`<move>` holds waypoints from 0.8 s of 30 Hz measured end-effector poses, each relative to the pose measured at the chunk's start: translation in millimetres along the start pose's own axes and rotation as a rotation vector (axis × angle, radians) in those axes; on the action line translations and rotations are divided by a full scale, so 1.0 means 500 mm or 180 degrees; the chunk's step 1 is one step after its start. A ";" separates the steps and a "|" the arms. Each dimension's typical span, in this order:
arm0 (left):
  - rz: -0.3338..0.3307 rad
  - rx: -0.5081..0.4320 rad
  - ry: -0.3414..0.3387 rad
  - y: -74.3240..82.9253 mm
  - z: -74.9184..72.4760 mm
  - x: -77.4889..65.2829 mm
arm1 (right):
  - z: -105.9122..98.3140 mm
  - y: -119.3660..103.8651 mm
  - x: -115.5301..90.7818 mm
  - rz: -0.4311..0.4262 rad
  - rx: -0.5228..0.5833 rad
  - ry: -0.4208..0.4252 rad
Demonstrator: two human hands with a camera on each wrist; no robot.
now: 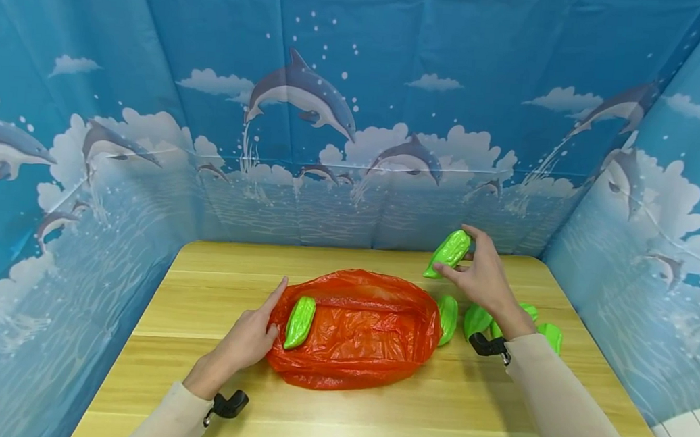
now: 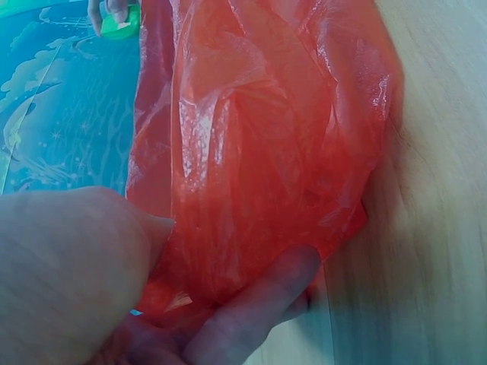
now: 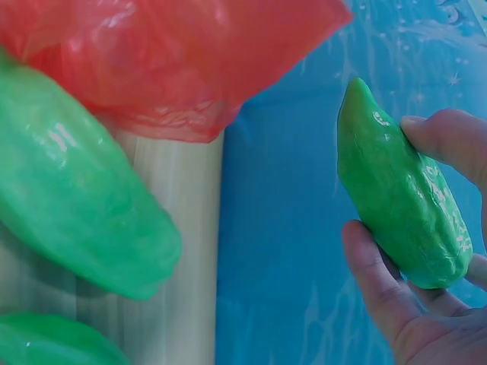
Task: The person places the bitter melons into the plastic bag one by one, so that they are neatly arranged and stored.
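Observation:
A red plastic bag lies spread wide at its mouth on the table. My left hand holds its left rim, the index finger stretched along the edge; in the left wrist view, the thumb and fingers are at the bag's film. Inside the bag, on the left, lies one green toy bitter melon. Another bitter melon, glossy, ridged and pointed at one end, is pinched between the thumb and fingers of my right hand, raised beyond the bag's far right corner.
Several more green bitter melons lie right of the bag: one against its right side, others partly behind my right wrist, one farthest right. The wooden table meets a blue dolphin-printed curtain at its back and sides.

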State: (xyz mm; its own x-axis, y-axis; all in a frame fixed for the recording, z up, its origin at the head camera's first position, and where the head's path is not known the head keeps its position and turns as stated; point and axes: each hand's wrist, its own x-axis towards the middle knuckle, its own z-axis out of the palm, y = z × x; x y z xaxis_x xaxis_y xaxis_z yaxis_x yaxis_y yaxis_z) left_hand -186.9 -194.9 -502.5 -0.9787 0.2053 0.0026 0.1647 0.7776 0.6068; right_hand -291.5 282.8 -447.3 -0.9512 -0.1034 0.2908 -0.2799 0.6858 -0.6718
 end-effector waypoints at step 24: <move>-0.0078 -0.0046 -0.0002 0.004 0.001 -0.009 | 0.010 -0.068 -0.015 -0.0156 0.0260 -0.0179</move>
State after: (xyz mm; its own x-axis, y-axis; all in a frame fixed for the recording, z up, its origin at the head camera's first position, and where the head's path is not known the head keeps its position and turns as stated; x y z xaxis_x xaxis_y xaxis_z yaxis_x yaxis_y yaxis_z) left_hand -182.0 -194.1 -501.8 -0.9823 0.1867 -0.0129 0.1389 0.7737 0.6182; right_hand -275.5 256.6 -430.3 -0.9413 -0.1772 0.2873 -0.3336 0.6181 -0.7118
